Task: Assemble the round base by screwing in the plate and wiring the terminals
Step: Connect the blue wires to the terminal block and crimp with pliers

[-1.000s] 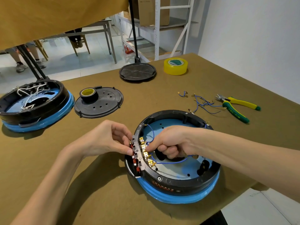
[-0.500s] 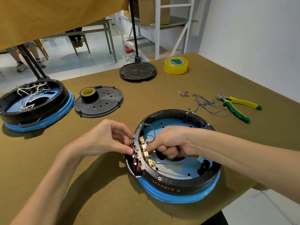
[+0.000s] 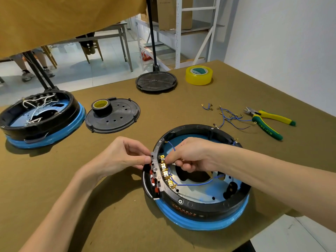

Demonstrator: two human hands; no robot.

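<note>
At far left on the olive-brown tabletop (image 3: 112,206) stands a second round base (image 3: 39,119), black rim over a blue skirt, with loose white wires (image 3: 36,106) lying inside it. Just to its right lies a perforated black cover plate (image 3: 113,116), and a roll of black tape (image 3: 101,106) with a yellow core rests on the plate's left part. Farther back sits a smaller black ribbed disc (image 3: 156,81), with a dark stand pole rising behind it.

The left hand (image 3: 120,157) comes in from the lower left; its thumb and fingers pinch the upper end of the grey terminal strip (image 3: 157,171) mounted on the left rim of the round base (image 3: 196,202). This base sits near the front edge of the tabletop, right of centre. A row of brass terminals (image 3: 166,171) runs along the strip's inner side.

The right hand (image 3: 190,155) reaches in from the right across the open base, fingers curled, fingertips pinching at the upper terminals, where a blue wire (image 3: 196,183) end meets them. The wire loops across the base's pale floor toward its right side.

Behind, a roll of yellow tape (image 3: 199,75) stands well apart. Right of the base lie loose blue jumper wires (image 3: 231,117) with brass lugs, and just beside them yellow-and-green pliers (image 3: 267,122).
</note>
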